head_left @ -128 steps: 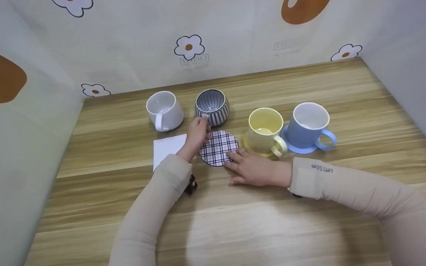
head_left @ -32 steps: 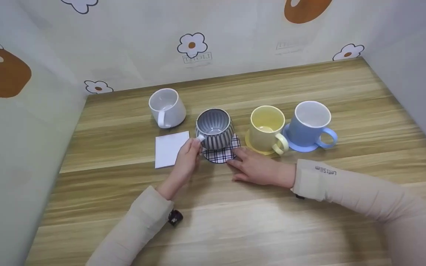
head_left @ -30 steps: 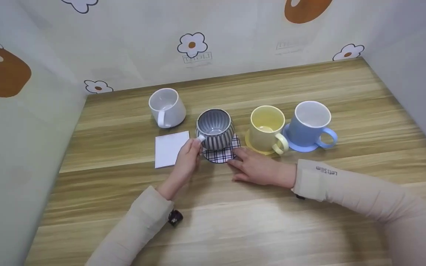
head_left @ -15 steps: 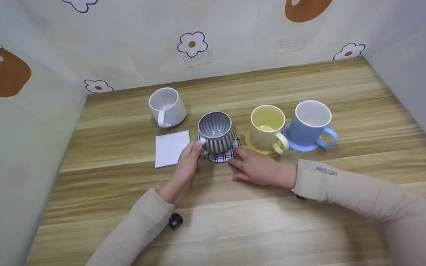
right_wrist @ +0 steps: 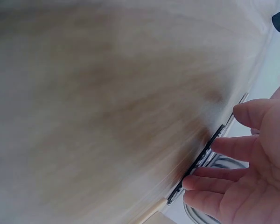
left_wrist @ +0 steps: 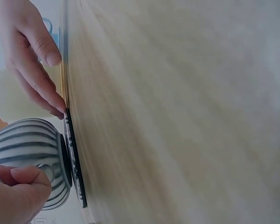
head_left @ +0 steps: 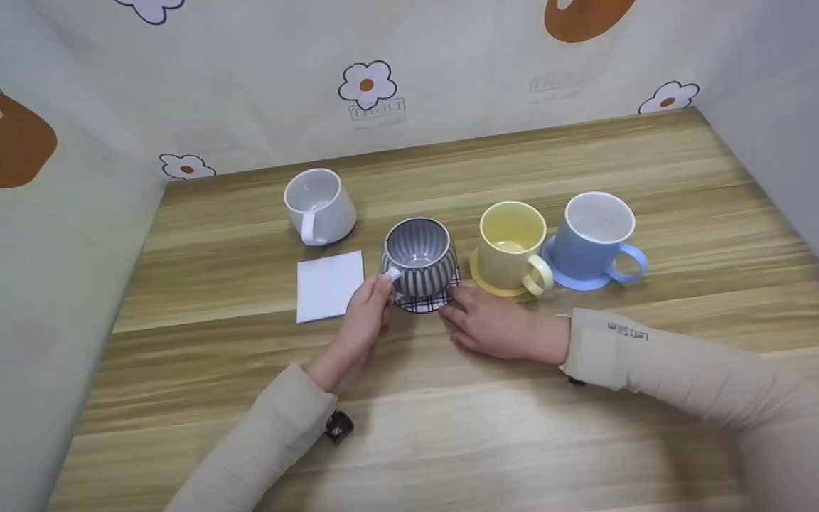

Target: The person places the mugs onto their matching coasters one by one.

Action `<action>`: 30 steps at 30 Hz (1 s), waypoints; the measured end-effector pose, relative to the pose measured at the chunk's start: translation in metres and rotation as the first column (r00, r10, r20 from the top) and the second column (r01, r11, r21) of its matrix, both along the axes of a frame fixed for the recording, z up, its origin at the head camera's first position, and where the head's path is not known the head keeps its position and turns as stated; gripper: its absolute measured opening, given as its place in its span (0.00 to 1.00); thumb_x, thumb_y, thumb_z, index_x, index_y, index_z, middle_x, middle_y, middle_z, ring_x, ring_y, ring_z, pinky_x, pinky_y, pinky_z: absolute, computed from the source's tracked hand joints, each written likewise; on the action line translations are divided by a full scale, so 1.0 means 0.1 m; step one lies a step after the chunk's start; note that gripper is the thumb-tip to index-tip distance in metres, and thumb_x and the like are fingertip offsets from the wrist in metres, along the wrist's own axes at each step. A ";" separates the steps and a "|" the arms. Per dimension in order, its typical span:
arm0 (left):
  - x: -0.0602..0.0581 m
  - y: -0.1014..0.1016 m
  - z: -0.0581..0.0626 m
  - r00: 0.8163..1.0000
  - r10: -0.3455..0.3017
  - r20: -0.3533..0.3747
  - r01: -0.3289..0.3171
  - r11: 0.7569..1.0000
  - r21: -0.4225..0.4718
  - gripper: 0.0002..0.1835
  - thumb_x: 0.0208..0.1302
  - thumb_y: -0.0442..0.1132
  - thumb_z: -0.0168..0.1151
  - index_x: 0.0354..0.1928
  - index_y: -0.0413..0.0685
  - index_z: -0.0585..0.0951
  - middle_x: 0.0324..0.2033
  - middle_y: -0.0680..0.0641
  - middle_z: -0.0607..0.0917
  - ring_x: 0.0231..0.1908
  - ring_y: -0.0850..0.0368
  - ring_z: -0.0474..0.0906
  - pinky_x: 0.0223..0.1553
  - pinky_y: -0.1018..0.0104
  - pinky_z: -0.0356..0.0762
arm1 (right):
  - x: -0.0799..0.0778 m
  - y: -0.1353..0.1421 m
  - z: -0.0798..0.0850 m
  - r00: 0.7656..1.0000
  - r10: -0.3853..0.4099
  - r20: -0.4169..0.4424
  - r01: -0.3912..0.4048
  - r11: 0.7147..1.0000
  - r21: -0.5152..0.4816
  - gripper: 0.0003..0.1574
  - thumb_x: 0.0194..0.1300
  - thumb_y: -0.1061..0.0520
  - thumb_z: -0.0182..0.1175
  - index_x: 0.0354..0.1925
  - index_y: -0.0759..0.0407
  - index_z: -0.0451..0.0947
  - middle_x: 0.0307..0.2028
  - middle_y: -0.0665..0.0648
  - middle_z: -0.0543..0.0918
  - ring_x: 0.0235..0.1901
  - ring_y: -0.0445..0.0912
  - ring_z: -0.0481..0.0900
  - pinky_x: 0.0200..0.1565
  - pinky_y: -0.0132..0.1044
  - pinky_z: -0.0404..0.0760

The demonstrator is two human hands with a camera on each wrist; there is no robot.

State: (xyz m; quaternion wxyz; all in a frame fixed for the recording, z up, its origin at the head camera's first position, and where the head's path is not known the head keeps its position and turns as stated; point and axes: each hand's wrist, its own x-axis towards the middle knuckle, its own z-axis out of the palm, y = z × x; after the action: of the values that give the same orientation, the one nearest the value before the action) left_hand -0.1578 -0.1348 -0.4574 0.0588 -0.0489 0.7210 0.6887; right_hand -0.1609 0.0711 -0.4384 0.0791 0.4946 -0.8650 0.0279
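My left hand (head_left: 361, 320) pinches the small handle of a grey-striped mug (head_left: 427, 279) between thumb and fingers. Under the mug lies a round plaid coaster (head_left: 424, 305), mostly covered by it. In the left wrist view the mug's dark base meets the coaster (left_wrist: 75, 163) or hangs just above it; I cannot tell which. From the right, my right hand (head_left: 491, 323) touches the coaster's near edge with extended fingertips. The right wrist view has these fingers (right_wrist: 224, 149) spread along the dark rim, holding nothing.
Left of the striped mug are a white mug (head_left: 320, 210) and a square white coaster (head_left: 328, 288). To the right, a yellow mug (head_left: 510, 249) stands on a yellow coaster (head_left: 484, 284), and a blue mug (head_left: 591, 245) on a blue coaster (head_left: 576, 283). Walls enclose the wooden table (head_left: 452, 441).
The left hand has brought the striped mug from behind the plaid coaster towards me and over it. Over the last second it shifted slightly nearer and right. The right hand stayed nearly still.
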 end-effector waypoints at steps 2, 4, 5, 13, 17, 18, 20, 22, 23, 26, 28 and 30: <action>0.08 0.03 0.19 1.000 -0.018 0.016 0.018 1.000 0.007 0.18 0.60 0.53 0.40 0.25 0.46 0.65 0.14 0.52 0.61 0.14 0.62 0.54 0.13 0.68 0.51 | 0.00 0.00 0.00 1.000 0.003 -0.007 -0.003 1.000 -0.002 0.26 0.54 0.48 0.50 0.47 0.64 0.69 0.44 0.66 0.68 0.44 0.55 0.68 0.47 0.44 0.67; 0.14 0.04 0.31 0.999 -0.024 0.040 0.023 1.000 0.014 0.16 0.61 0.50 0.39 0.24 0.46 0.65 0.14 0.52 0.61 0.14 0.62 0.54 0.14 0.67 0.51 | 0.00 0.00 0.00 1.000 0.007 -0.008 -0.007 1.000 -0.012 0.25 0.54 0.50 0.50 0.47 0.64 0.69 0.43 0.67 0.69 0.44 0.55 0.68 0.47 0.44 0.67; 0.15 0.05 0.33 0.999 -0.028 0.040 0.028 0.999 0.022 0.16 0.62 0.49 0.39 0.24 0.45 0.65 0.15 0.52 0.61 0.15 0.61 0.54 0.16 0.70 0.51 | 0.00 0.00 0.00 1.000 0.009 -0.008 -0.009 1.000 -0.018 0.25 0.54 0.50 0.50 0.46 0.65 0.70 0.43 0.67 0.69 0.44 0.55 0.69 0.47 0.44 0.67; 0.11 -0.02 0.11 0.997 -0.082 0.006 0.082 0.997 0.007 0.19 0.58 0.56 0.40 0.25 0.48 0.65 0.16 0.54 0.62 0.15 0.64 0.56 0.15 0.73 0.53 | 0.00 0.00 -0.01 1.000 0.007 -0.010 -0.008 1.000 -0.025 0.23 0.55 0.52 0.48 0.46 0.64 0.70 0.42 0.66 0.70 0.42 0.54 0.70 0.46 0.43 0.68; 0.12 -0.04 0.09 0.995 -0.096 0.013 0.095 0.995 0.011 0.18 0.58 0.55 0.40 0.25 0.48 0.65 0.16 0.54 0.63 0.16 0.64 0.57 0.16 0.72 0.55 | 0.01 0.00 0.00 1.000 -0.007 0.022 0.007 1.000 -0.005 0.24 0.55 0.52 0.48 0.48 0.64 0.69 0.44 0.66 0.68 0.44 0.55 0.69 0.47 0.43 0.68; 0.13 -0.03 0.11 0.995 -0.096 0.021 0.096 0.995 0.011 0.18 0.59 0.55 0.39 0.25 0.47 0.65 0.16 0.54 0.63 0.17 0.64 0.57 0.16 0.72 0.55 | 0.01 0.00 0.00 1.000 -0.010 0.027 0.010 1.000 -0.001 0.25 0.55 0.52 0.48 0.48 0.64 0.69 0.44 0.66 0.68 0.44 0.54 0.68 0.47 0.43 0.68; 0.16 -0.02 0.19 0.995 -0.090 0.043 0.089 0.996 0.009 0.17 0.60 0.52 0.39 0.24 0.46 0.65 0.16 0.53 0.63 0.17 0.63 0.57 0.17 0.71 0.54 | 0.01 0.00 0.00 1.000 -0.012 0.025 0.012 1.000 -0.006 0.25 0.54 0.52 0.49 0.48 0.64 0.69 0.44 0.66 0.68 0.44 0.55 0.68 0.47 0.43 0.68; 0.19 -0.01 0.25 0.994 -0.088 0.066 0.088 0.996 0.004 0.16 0.62 0.49 0.39 0.24 0.46 0.65 0.16 0.52 0.62 0.16 0.62 0.56 0.17 0.71 0.53 | 0.01 0.00 -0.01 1.000 -0.007 0.015 0.008 1.000 -0.020 0.24 0.54 0.52 0.49 0.47 0.64 0.70 0.43 0.66 0.69 0.44 0.55 0.69 0.47 0.43 0.68; 0.20 -0.01 0.27 0.993 -0.091 0.077 0.091 0.996 0.000 0.16 0.62 0.48 0.38 0.24 0.46 0.65 0.16 0.52 0.62 0.16 0.62 0.56 0.17 0.71 0.53 | 0.01 0.00 -0.02 1.000 -0.003 0.008 0.003 1.000 -0.028 0.24 0.54 0.52 0.50 0.46 0.65 0.70 0.43 0.66 0.69 0.43 0.55 0.69 0.47 0.43 0.68; 0.22 0.00 0.34 0.991 -0.100 0.094 0.102 0.995 -0.020 0.15 0.63 0.44 0.38 0.23 0.44 0.64 0.15 0.51 0.62 0.16 0.60 0.56 0.17 0.71 0.52 | 0.00 -0.01 -0.03 1.000 0.009 -0.010 -0.010 0.999 -0.045 0.23 0.53 0.53 0.51 0.45 0.65 0.71 0.42 0.67 0.70 0.43 0.56 0.69 0.47 0.44 0.67; 0.22 0.00 0.35 0.989 -0.105 0.101 0.108 0.994 -0.022 0.14 0.64 0.43 0.38 0.23 0.43 0.64 0.15 0.51 0.63 0.16 0.60 0.56 0.18 0.71 0.53 | 0.00 0.00 -0.04 1.000 0.009 -0.012 -0.010 0.999 -0.045 0.23 0.52 0.53 0.51 0.45 0.65 0.71 0.42 0.67 0.70 0.42 0.56 0.69 0.47 0.44 0.67; 0.22 0.00 0.36 0.989 -0.107 0.107 0.111 0.994 -0.026 0.14 0.64 0.42 0.38 0.23 0.43 0.64 0.15 0.50 0.63 0.16 0.60 0.57 0.18 0.71 0.54 | 0.00 0.00 -0.04 1.000 0.004 -0.005 -0.005 0.999 -0.044 0.23 0.52 0.53 0.51 0.45 0.65 0.71 0.42 0.66 0.70 0.42 0.56 0.69 0.47 0.44 0.67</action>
State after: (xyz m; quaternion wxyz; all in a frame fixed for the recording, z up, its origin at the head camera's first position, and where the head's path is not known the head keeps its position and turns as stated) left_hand -0.1356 -0.1351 -0.4217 0.1333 -0.0464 0.7293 0.6695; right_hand -0.1609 0.0713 -0.4423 0.0921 0.4948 -0.8629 0.0459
